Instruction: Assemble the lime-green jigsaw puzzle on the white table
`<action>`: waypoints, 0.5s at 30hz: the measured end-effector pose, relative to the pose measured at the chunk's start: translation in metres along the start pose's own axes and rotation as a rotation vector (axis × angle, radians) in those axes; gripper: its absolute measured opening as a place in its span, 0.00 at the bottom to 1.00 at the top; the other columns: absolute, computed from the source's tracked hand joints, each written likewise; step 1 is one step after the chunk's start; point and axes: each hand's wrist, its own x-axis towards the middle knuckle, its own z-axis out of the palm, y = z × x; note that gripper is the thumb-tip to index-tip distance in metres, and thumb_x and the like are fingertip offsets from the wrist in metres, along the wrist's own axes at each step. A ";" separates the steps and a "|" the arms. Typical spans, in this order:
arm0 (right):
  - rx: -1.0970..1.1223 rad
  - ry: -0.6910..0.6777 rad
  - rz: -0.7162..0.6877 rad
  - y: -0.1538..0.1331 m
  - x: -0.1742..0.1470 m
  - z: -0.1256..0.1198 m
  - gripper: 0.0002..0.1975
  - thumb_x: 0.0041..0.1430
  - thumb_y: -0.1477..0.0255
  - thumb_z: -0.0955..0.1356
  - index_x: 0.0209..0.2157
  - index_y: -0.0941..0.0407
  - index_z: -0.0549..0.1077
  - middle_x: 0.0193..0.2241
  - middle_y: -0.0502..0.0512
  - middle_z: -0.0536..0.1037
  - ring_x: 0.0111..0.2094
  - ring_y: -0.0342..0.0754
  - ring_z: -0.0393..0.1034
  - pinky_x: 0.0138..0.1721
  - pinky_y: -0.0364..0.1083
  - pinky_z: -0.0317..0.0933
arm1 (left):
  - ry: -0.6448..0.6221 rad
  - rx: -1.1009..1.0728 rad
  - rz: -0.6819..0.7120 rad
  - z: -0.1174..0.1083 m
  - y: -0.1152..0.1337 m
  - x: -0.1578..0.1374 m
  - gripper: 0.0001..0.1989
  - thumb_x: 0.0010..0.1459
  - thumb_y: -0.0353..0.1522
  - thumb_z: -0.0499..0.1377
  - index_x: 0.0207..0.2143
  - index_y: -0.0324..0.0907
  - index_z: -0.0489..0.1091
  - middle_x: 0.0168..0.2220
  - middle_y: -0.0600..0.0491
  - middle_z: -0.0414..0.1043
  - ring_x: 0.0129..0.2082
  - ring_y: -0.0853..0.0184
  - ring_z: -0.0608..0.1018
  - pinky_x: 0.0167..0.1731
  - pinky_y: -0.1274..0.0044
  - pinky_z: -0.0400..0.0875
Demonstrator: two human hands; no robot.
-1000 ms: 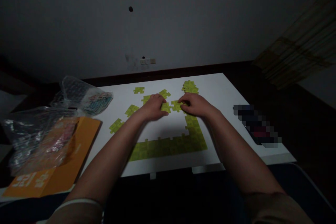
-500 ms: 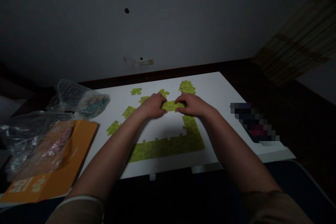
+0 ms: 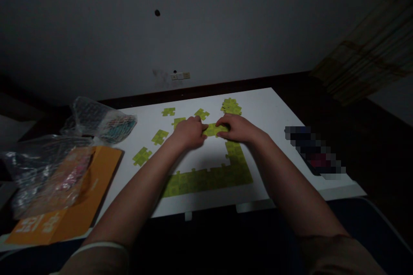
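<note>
A short yellow-green strip of jigsaw puzzle pieces (image 3: 211, 129) lies on the table between my hands. My left hand (image 3: 191, 132) is closed at its left end, thumb and fingers pressed to the edge. At the right end, my right hand (image 3: 238, 127) pinches the strip between thumb and fingers. Nearer to me, joined puzzle pieces (image 3: 206, 181) form a row along the front and up the right side. Loose puzzle pieces lie to the left, among them one piece (image 3: 160, 137) and another (image 3: 142, 156). Beyond my right hand sits a small pile of puzzle pieces (image 3: 231, 106).
On the left of the white table (image 3: 258, 99) are an orange folder-like packet (image 3: 106, 167), a clear plastic bag (image 3: 38, 159) and a bag with teal contents (image 3: 121, 129). A dark pixelated object (image 3: 311, 154) lies at the right edge. A wall stands behind.
My left hand has shifted slightly, its fingers now drawn in closer at the strip's left end. My right hand keeps its pinch. The whole view has moved a little.
</note>
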 end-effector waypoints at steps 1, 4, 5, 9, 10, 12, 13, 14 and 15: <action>-0.003 -0.001 0.003 0.000 0.000 0.000 0.16 0.64 0.61 0.78 0.53 0.47 0.85 0.52 0.60 0.85 0.53 0.63 0.79 0.56 0.60 0.72 | 0.006 -0.011 0.006 0.001 -0.001 0.000 0.25 0.70 0.43 0.61 0.64 0.50 0.81 0.59 0.39 0.78 0.58 0.41 0.79 0.51 0.57 0.78; -0.003 -0.003 0.011 -0.001 0.000 0.000 0.16 0.64 0.61 0.79 0.53 0.47 0.85 0.51 0.60 0.85 0.52 0.62 0.79 0.55 0.60 0.73 | 0.027 -0.028 0.018 0.005 -0.004 -0.001 0.22 0.70 0.42 0.60 0.61 0.50 0.83 0.58 0.39 0.78 0.56 0.41 0.79 0.51 0.55 0.77; 0.001 -0.003 0.011 -0.002 0.001 0.000 0.16 0.64 0.61 0.79 0.53 0.47 0.86 0.50 0.60 0.85 0.51 0.62 0.79 0.54 0.60 0.73 | 0.029 -0.030 0.021 0.006 -0.005 -0.002 0.21 0.72 0.42 0.59 0.61 0.50 0.83 0.57 0.39 0.78 0.56 0.41 0.79 0.52 0.55 0.76; 0.015 0.005 0.006 0.000 0.001 0.002 0.16 0.64 0.61 0.79 0.52 0.48 0.86 0.49 0.60 0.86 0.50 0.62 0.79 0.54 0.60 0.73 | 0.090 -0.047 0.045 0.019 -0.004 -0.011 0.23 0.78 0.43 0.54 0.67 0.52 0.78 0.63 0.42 0.77 0.61 0.44 0.76 0.60 0.55 0.72; 0.018 0.010 0.003 0.001 0.001 0.002 0.16 0.64 0.61 0.79 0.52 0.48 0.86 0.49 0.60 0.86 0.50 0.62 0.80 0.54 0.60 0.73 | 0.118 -0.051 0.061 0.024 -0.002 -0.013 0.24 0.78 0.44 0.53 0.69 0.52 0.76 0.66 0.43 0.75 0.64 0.44 0.75 0.64 0.55 0.70; 0.027 0.023 -0.010 0.003 0.000 0.004 0.16 0.64 0.61 0.79 0.52 0.48 0.85 0.50 0.60 0.86 0.51 0.62 0.80 0.55 0.60 0.72 | 0.153 -0.046 0.087 0.034 0.001 -0.019 0.26 0.79 0.46 0.53 0.73 0.51 0.72 0.71 0.42 0.72 0.68 0.44 0.72 0.69 0.55 0.66; 0.033 0.030 -0.019 0.004 0.000 0.005 0.16 0.64 0.61 0.79 0.52 0.48 0.85 0.50 0.60 0.86 0.51 0.62 0.80 0.55 0.60 0.72 | 0.158 -0.042 0.095 0.037 0.001 -0.022 0.27 0.79 0.47 0.54 0.74 0.51 0.71 0.72 0.43 0.71 0.69 0.44 0.71 0.70 0.55 0.64; 0.041 0.034 -0.026 0.005 -0.001 0.006 0.16 0.64 0.61 0.79 0.53 0.48 0.85 0.51 0.60 0.86 0.51 0.62 0.80 0.55 0.60 0.72 | 0.161 -0.038 0.098 0.040 -0.001 -0.025 0.27 0.79 0.48 0.55 0.74 0.52 0.71 0.73 0.44 0.70 0.70 0.44 0.70 0.72 0.54 0.62; 0.047 0.036 -0.030 0.006 -0.001 0.006 0.16 0.64 0.62 0.79 0.53 0.48 0.85 0.50 0.61 0.86 0.51 0.62 0.80 0.55 0.60 0.72 | 0.164 -0.032 0.098 0.041 -0.005 -0.028 0.27 0.78 0.48 0.55 0.73 0.53 0.71 0.74 0.45 0.69 0.71 0.44 0.69 0.73 0.54 0.60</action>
